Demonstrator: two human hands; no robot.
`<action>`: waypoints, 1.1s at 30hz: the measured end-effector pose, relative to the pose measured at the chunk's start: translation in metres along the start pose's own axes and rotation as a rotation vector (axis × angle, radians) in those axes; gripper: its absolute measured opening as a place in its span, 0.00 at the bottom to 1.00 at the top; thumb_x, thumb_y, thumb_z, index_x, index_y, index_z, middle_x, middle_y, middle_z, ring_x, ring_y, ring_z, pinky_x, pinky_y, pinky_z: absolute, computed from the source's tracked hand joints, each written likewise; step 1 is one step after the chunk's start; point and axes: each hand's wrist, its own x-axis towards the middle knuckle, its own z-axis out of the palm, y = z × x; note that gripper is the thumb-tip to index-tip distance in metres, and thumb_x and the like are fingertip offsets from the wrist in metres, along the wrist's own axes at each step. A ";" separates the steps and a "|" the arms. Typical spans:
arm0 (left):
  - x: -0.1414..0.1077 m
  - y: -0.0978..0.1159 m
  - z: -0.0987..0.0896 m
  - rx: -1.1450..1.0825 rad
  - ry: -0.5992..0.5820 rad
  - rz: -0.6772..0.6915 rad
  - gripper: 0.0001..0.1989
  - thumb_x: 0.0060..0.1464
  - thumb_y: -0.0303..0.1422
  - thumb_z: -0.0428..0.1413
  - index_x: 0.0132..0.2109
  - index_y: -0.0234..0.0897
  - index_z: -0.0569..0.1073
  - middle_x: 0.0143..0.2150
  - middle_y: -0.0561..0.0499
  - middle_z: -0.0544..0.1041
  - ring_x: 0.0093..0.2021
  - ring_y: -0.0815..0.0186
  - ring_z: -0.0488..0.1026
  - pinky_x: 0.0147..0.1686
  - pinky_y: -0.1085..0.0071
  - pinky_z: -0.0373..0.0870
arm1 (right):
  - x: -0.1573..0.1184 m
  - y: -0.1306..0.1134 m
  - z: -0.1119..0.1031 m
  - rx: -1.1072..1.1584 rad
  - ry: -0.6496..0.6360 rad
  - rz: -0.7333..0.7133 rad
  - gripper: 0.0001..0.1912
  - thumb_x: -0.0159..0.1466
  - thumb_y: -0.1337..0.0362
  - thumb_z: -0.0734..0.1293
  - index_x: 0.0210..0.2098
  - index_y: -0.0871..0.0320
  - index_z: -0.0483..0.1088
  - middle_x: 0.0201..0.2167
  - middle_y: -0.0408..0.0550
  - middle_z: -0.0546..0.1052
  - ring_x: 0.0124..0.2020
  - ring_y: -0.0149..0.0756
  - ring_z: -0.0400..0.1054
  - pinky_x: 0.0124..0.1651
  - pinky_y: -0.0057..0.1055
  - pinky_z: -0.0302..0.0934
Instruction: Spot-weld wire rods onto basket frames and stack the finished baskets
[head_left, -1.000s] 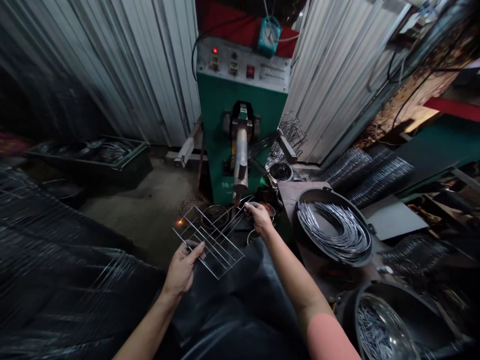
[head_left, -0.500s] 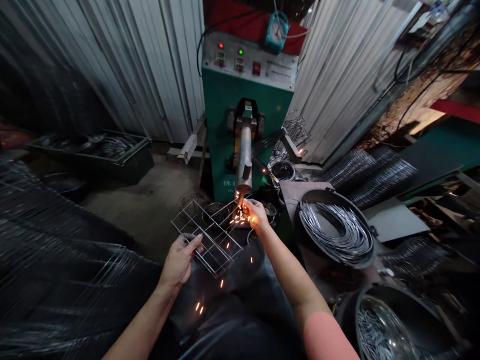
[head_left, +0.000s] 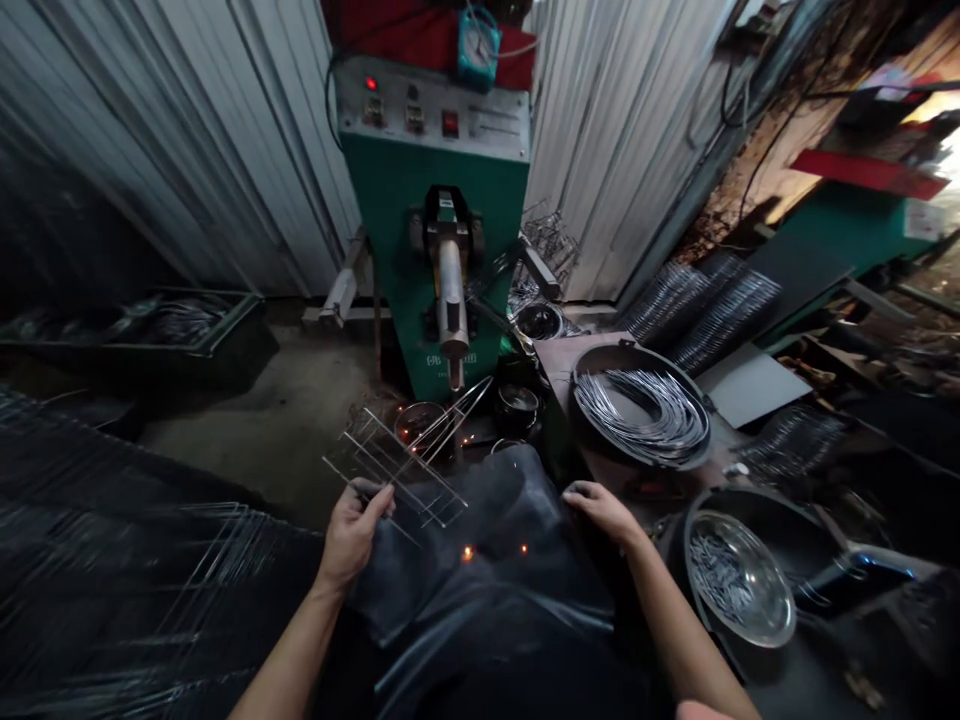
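Observation:
My left hand (head_left: 358, 525) grips the near-left side of a wire grid (head_left: 411, 470), thumb on top. The grid tilts over my lap, its far edge close below the electrode tip (head_left: 456, 375) of a green spot welder (head_left: 375, 190). Longer wires stand up toward the tip from the grid's far right. To the right, apart from the grid, my right hand (head_left: 604, 512) hovers beside the dark apron (head_left: 495, 510) with its fingers loosely stretched and nothing visible in them. A few orange sparks glow on the apron and under the tip.
On a stand at right, a black pan (head_left: 705, 430) holds coiled wire rings. Nearer me, a clear bowl (head_left: 784, 610) contains short metal pieces, inside a larger dark pan (head_left: 697, 500). Stacked wire grids (head_left: 202, 590) fill the left; a green bin (head_left: 247, 320) stands behind.
My right hand has left the welder tip and moved right and toward me. The spark burst has faded and the green lamp is off. The grid has turned in my left hand; the view has shifted right.

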 end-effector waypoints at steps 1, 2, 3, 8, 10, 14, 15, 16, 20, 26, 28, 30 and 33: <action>-0.008 0.001 0.000 -0.004 -0.027 0.010 0.13 0.41 0.40 0.62 0.24 0.38 0.67 0.20 0.55 0.69 0.23 0.70 0.65 0.30 0.73 0.64 | -0.013 0.005 -0.008 -0.010 0.005 0.028 0.08 0.52 0.59 0.68 0.22 0.58 0.69 0.18 0.45 0.68 0.20 0.30 0.58 0.24 0.31 0.49; -0.015 0.004 0.000 -0.023 -0.056 0.021 0.13 0.41 0.39 0.62 0.24 0.38 0.66 0.20 0.55 0.69 0.24 0.70 0.65 0.33 0.71 0.65 | -0.024 0.009 -0.014 -0.009 0.013 0.049 0.08 0.52 0.59 0.67 0.22 0.58 0.69 0.18 0.45 0.68 0.20 0.30 0.58 0.24 0.31 0.49; -0.023 0.009 0.001 -0.058 -0.083 0.034 0.13 0.41 0.38 0.62 0.24 0.39 0.66 0.20 0.55 0.69 0.24 0.70 0.65 0.37 0.70 0.66 | -0.032 0.012 -0.018 -0.014 0.011 0.066 0.08 0.52 0.60 0.67 0.22 0.58 0.69 0.18 0.45 0.67 0.19 0.29 0.57 0.24 0.30 0.49; -0.056 0.033 0.008 -0.518 -0.121 -0.033 0.12 0.44 0.35 0.61 0.24 0.40 0.64 0.15 0.60 0.61 0.21 0.71 0.61 0.46 0.58 0.67 | -0.048 0.016 -0.010 -0.057 -0.064 0.058 0.10 0.50 0.58 0.69 0.28 0.58 0.72 0.22 0.42 0.71 0.23 0.29 0.62 0.28 0.27 0.56; -0.067 0.033 0.007 -0.747 -0.073 -0.161 0.12 0.44 0.35 0.60 0.25 0.39 0.64 0.15 0.61 0.58 0.20 0.73 0.58 0.46 0.57 0.69 | -0.050 0.018 0.006 0.025 -0.107 0.020 0.17 0.51 0.57 0.70 0.38 0.57 0.72 0.30 0.43 0.74 0.30 0.32 0.66 0.35 0.29 0.60; -0.086 0.012 0.004 -0.985 0.065 -0.430 0.13 0.43 0.34 0.60 0.25 0.39 0.61 0.16 0.62 0.57 0.19 0.74 0.59 0.45 0.60 0.72 | -0.064 0.024 0.041 0.264 -0.358 -0.103 0.30 0.48 0.57 0.73 0.50 0.53 0.68 0.46 0.47 0.73 0.47 0.37 0.66 0.51 0.34 0.57; -0.090 0.004 0.003 -0.996 0.088 -0.483 0.12 0.44 0.33 0.59 0.24 0.38 0.61 0.17 0.61 0.58 0.19 0.75 0.60 0.44 0.61 0.72 | -0.069 0.025 0.050 0.332 -0.414 -0.119 0.30 0.48 0.56 0.73 0.50 0.53 0.68 0.47 0.48 0.73 0.49 0.38 0.65 0.52 0.35 0.57; -0.093 -0.003 0.002 -0.995 0.106 -0.531 0.12 0.45 0.33 0.58 0.24 0.38 0.61 0.18 0.61 0.59 0.20 0.75 0.61 0.44 0.62 0.72 | -0.074 0.026 0.057 0.389 -0.455 -0.124 0.29 0.48 0.55 0.73 0.49 0.54 0.69 0.47 0.49 0.73 0.48 0.40 0.66 0.52 0.36 0.57; -0.097 -0.026 -0.002 -0.929 0.131 -0.689 0.12 0.53 0.33 0.51 0.23 0.36 0.62 0.19 0.58 0.63 0.20 0.74 0.64 0.42 0.62 0.73 | -0.089 0.021 0.076 0.359 -0.498 -0.096 0.24 0.51 0.53 0.71 0.45 0.55 0.72 0.43 0.50 0.75 0.47 0.41 0.68 0.53 0.39 0.56; -0.089 -0.061 -0.019 -1.037 0.115 -0.806 0.19 0.58 0.41 0.44 0.43 0.32 0.71 0.32 0.44 0.77 0.35 0.60 0.76 0.40 0.61 0.73 | -0.086 0.001 0.094 -0.062 -0.497 -0.159 0.21 0.55 0.54 0.68 0.45 0.57 0.72 0.44 0.47 0.75 0.48 0.41 0.66 0.54 0.36 0.56; -0.091 -0.068 -0.028 -1.044 0.060 -0.826 0.29 0.57 0.47 0.42 0.56 0.29 0.64 0.41 0.36 0.77 0.44 0.53 0.74 0.39 0.59 0.73 | -0.083 -0.006 0.100 -0.128 -0.518 -0.165 0.21 0.55 0.55 0.67 0.45 0.58 0.72 0.43 0.47 0.75 0.47 0.41 0.67 0.53 0.35 0.57; -0.097 -0.068 -0.039 -0.931 0.025 -0.894 0.33 0.57 0.47 0.41 0.60 0.24 0.57 0.44 0.30 0.75 0.46 0.50 0.73 0.40 0.58 0.73 | -0.079 -0.012 0.105 -0.122 -0.565 -0.150 0.21 0.56 0.55 0.67 0.46 0.58 0.72 0.43 0.47 0.75 0.47 0.41 0.67 0.53 0.34 0.57; -0.111 -0.053 -0.048 -0.602 0.007 -0.870 0.29 0.57 0.41 0.46 0.58 0.23 0.60 0.44 0.31 0.75 0.47 0.51 0.73 0.46 0.56 0.69 | -0.071 -0.023 0.113 -0.041 -0.596 -0.153 0.21 0.57 0.56 0.66 0.48 0.57 0.71 0.47 0.46 0.74 0.50 0.41 0.66 0.54 0.34 0.56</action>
